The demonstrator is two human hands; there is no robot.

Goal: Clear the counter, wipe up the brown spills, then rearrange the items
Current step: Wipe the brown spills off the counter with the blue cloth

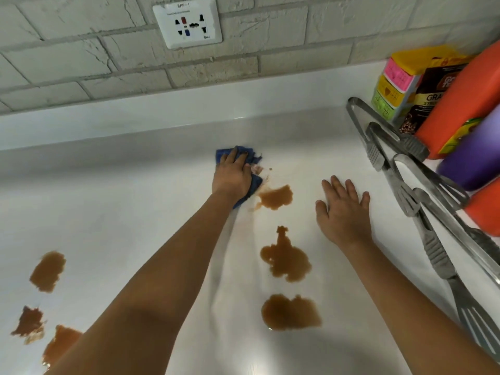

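Spills of brown liquid mark the white surface (pixel 135 185) in front of me — three down the middle, at (pixel 276 197), (pixel 285 259) and (pixel 290 312), and more at lower left, one (pixel 48 271) in full view, another (pixel 62 343) partly hidden behind the left forearm. My left hand (pixel 232 176) presses flat on a blue cloth (pixel 244 169), fingers spread over it rather than curled round it; most of the cloth is covered by the hand, only its edges showing. The cloth lies just beside the topmost spill, with a faint smear running between them. My right hand (pixel 343 212) rests open, palm down on bare surface, holding nothing, right of the spills. Along the right edge I see metal tongs (pixel 384 136) and slotted metal turners (pixel 433 253), overlapping so that I cannot tell how many there are. Behind them stand an orange bottle (pixel 457 104), a purple container (pixel 476 155) and a dark printed pouch (pixel 430 96) — all cut off by the frame. Stacked coloured boxes (pixel 395 87) sit by the wall; their print is too blurred to read.
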